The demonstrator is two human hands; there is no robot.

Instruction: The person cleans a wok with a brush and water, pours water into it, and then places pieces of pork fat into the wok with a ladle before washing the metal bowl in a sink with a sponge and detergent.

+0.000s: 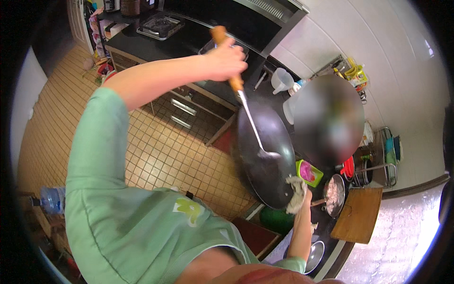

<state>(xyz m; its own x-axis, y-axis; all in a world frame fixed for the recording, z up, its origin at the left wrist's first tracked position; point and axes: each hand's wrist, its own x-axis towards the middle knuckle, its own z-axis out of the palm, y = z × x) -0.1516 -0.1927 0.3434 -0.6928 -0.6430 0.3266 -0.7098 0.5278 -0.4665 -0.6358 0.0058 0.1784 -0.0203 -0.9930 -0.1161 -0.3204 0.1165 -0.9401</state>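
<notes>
My left hand is closed around the wooden handle of a long metal ladle, its head down inside a large black wok. The wok is tilted, its open side facing the counter. My right hand holds a crumpled pale cloth against the wok's rim; its fingers are partly hidden. Beside the cloth stands a lime-green plastic container with something pink inside. Further right is a metal pan or bowl of pale pink pieces that look like raw meat, with a wooden handle near it.
A wooden board lies at the right, a metal bowl near my right forearm. A translucent plastic jug stands by the tiled wall. A burner sits on the dark counter. A blurred disc hides part of the counter. Drawers are below.
</notes>
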